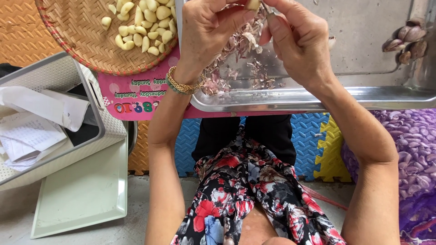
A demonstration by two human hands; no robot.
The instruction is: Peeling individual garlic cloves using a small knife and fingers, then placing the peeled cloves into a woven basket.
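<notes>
My left hand (210, 28) pinches a pale garlic clove (252, 4) at the top edge of the view, above a steel tray (290, 97). My right hand (297, 38) is closed around a small thin blade (268, 9) whose tip sits beside the clove. Purple-white garlic skins (236, 68) lie piled in the tray's left part under both hands. A woven round basket (86, 50) at the upper left holds several peeled cloves (143, 22).
Unpeeled cloves (406, 41) sit at the tray's far right. A purple mesh sack of garlic (415, 149) lies at the right. At the left stands a white plastic bin with papers (32, 131), with a pale flat lid (81, 195) on the floor. Foam mats cover the floor.
</notes>
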